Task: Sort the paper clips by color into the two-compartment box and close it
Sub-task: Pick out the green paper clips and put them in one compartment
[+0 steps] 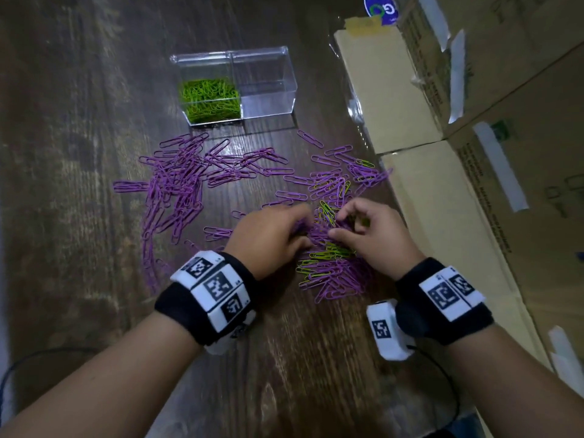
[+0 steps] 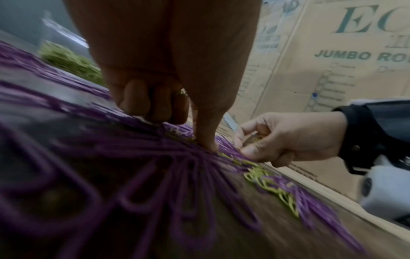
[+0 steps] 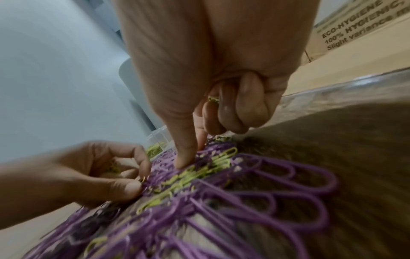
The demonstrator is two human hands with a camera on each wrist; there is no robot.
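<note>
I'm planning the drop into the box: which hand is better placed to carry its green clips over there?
Left, probably. The left hand lies on the side of the box whose green compartment is the left one. The right hand holds green clips too, but would likely have to cross over.

1. Table [image 1: 79, 128]: dark brown wood-grain top, worn pale streaks, dull glare patches.
2. Right edge of table: brown cardboard boxes [image 1: 493, 147] lie flat and stacked, with strips of pale tape; green print reads "JUMBO RO…" in the left wrist view, "ECO-HYGIENE" in the right wrist view.
3. Far right corner: blue round sticker [image 1: 380, 9], partly cut off.
4. Near left edge: thin black cable [image 1: 19, 361].
5. Behind the table: pale grey-white wall [image 3: 55, 70]. Lighting dim, soft.
</note>
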